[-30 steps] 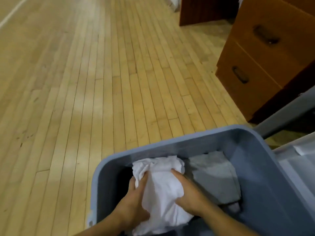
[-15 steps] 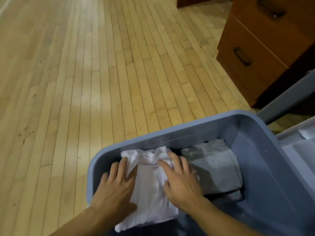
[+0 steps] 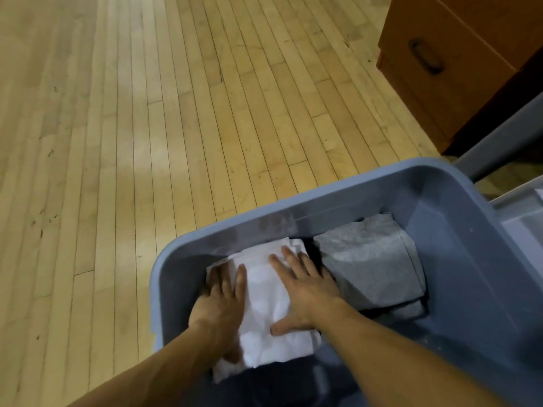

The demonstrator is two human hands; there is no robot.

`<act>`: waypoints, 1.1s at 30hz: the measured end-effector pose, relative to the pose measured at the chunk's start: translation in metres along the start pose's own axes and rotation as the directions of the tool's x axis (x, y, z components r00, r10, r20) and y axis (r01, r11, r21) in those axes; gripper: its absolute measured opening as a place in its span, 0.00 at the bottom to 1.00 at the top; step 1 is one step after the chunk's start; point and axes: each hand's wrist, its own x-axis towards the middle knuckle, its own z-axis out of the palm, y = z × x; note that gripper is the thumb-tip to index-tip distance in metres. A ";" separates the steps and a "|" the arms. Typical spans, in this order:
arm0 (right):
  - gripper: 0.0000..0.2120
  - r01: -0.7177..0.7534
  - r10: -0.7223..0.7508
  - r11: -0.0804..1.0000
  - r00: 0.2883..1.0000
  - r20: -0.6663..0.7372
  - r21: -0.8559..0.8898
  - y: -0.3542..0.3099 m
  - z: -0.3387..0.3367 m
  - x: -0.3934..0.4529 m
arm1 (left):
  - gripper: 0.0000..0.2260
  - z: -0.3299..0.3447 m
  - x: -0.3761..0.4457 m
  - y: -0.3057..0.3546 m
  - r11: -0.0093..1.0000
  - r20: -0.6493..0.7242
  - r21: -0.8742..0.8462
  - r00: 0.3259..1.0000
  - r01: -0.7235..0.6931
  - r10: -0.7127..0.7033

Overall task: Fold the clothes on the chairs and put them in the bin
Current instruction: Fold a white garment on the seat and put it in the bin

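A folded white garment lies inside the grey-blue bin, against its left wall. My left hand presses flat on the garment's left edge with straight fingers. My right hand lies flat on its right half, fingers spread. A folded grey garment sits beside it to the right, apart from my hands. Something dark lies in the bin below the white garment.
Light wooden floor stretches to the left and ahead. A brown wooden drawer cabinet stands at the upper right. A pale grey lid or second container touches the bin's right side.
My hands let go of the white garment and flattened on top of it. The garment went down into the bin and now lies flatter. The view tilted downward.
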 end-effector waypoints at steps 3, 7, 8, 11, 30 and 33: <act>0.67 -0.134 0.134 0.989 0.991 -0.006 -0.059 -0.002 0.010 0.002 | 0.61 0.015 0.007 0.015 0.998 -0.049 0.041 0.997 0.057 -0.055; 0.63 -0.163 0.164 0.984 0.987 0.000 -0.070 -0.005 0.008 -0.009 | 0.60 0.019 -0.005 0.011 0.994 -0.066 0.076 0.995 0.077 -0.072; 0.59 -0.129 0.128 0.990 0.991 -0.022 -0.060 -0.006 0.003 -0.014 | 0.62 0.015 -0.009 0.007 0.993 -0.060 0.100 0.997 0.061 -0.055; 0.42 -0.025 0.033 0.998 0.988 -0.151 0.058 -0.007 -0.023 -0.028 | 0.64 -0.012 -0.024 -0.008 0.990 -0.075 0.133 0.996 -0.045 0.055; 0.07 -0.015 0.339 0.892 0.683 -0.647 0.451 0.004 -0.268 -0.397 | 0.08 -0.341 -0.301 0.091 0.663 -0.789 -0.108 0.470 -0.741 0.396; 0.07 -0.074 0.412 0.889 0.560 -0.719 0.452 0.015 -0.278 -0.502 | 0.08 -0.371 -0.374 0.143 0.578 -0.841 0.030 0.292 -0.815 0.455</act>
